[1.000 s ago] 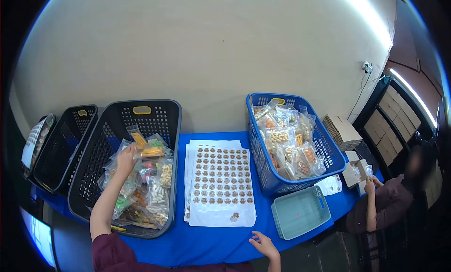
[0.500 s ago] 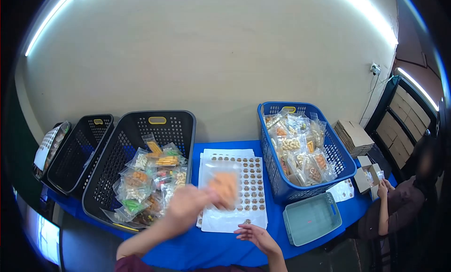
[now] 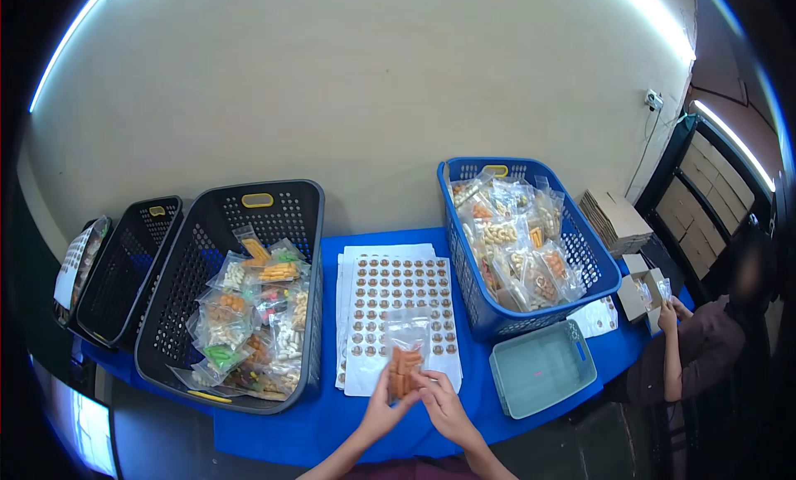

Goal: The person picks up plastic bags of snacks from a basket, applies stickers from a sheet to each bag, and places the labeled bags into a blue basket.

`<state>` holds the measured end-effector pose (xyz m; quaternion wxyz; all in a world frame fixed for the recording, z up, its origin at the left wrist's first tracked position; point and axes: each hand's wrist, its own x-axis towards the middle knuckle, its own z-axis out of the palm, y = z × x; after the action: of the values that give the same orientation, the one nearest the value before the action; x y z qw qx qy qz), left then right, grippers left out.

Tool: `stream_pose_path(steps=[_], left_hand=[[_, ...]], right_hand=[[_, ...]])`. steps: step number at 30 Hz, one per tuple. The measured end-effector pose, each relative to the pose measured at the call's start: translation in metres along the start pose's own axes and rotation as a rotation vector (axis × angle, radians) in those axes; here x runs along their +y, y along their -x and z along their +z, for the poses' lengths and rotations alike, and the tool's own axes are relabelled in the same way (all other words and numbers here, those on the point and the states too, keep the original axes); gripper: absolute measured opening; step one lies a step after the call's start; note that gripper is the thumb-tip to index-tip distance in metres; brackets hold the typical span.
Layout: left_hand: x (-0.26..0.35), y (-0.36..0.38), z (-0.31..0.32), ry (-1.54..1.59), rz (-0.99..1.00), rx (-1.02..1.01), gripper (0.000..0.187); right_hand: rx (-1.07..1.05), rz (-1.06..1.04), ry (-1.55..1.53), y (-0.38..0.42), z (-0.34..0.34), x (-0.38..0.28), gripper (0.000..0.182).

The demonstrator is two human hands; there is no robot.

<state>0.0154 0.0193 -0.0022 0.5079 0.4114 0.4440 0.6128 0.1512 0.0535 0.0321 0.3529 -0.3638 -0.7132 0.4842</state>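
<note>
A clear plastic snack bag [image 3: 406, 360] with orange-brown sticks inside is held upright in front of me, over the lower edge of the sticker sheet [image 3: 358, 372]. My left hand [image 3: 386, 412] grips its lower left side. At its lower right, the fingers of my right hand [image 3: 444, 407] are closed against the bag. Whether a sticker is between those fingertips is hidden. The white sheet carries rows of small round brown stickers and lies on more sheets. To its left, a large black basket [image 3: 308, 331] holds many filled snack bags.
A blue basket [image 3: 531, 318] of snack bags stands at right, with a green-grey tray [image 3: 543, 368] before it. Two smaller dark baskets stand far left. Flat cardboard [image 3: 613, 223] is stacked at far right, where another person [image 3: 696, 347] handles a packet by an open box.
My left hand has brought the snack bag from above the sheet down towards me. My right hand has moved from the sheet's lower edge to the bag. The view has shifted slightly.
</note>
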Motion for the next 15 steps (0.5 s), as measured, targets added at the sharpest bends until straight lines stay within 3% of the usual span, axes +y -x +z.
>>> stream_pose_path(steps=[1, 2, 5, 7, 10, 13, 15], left_hand=[[-0.002, -0.004, -0.005, 0.152, -0.098, 0.063, 0.056], [-0.008, -0.006, -0.017, 0.088, -0.164, 0.140, 0.050], [-0.006, 0.001, -0.037, 0.087, -0.128, 0.229, 0.042], [0.004, 0.014, -0.046, 0.046, -0.139, 0.218, 0.041], [0.011, 0.029, -0.052, -0.006, -0.136, 0.221, 0.040], [0.004, 0.048, -0.055, -0.009, -0.164, 0.264, 0.037], [0.001, 0.054, -0.055, -0.005, -0.202, 0.278, 0.035]], right_hand=[[-0.063, 0.030, 0.043, 0.002, -0.001, -0.001, 0.031], [-0.059, -0.067, 0.096, -0.002, -0.001, 0.012, 0.026], [-0.084, 0.189, -0.007, -0.013, -0.004, 0.074, 0.026], [0.104, 0.314, -0.066, -0.020, -0.001, 0.139, 0.035], [0.158, 0.607, 0.204, -0.023, 0.003, 0.205, 0.051], [0.066, 0.664, 0.665, -0.013, 0.026, 0.218, 0.066], [-0.030, 0.674, 0.752, 0.000, 0.039, 0.222, 0.067]])
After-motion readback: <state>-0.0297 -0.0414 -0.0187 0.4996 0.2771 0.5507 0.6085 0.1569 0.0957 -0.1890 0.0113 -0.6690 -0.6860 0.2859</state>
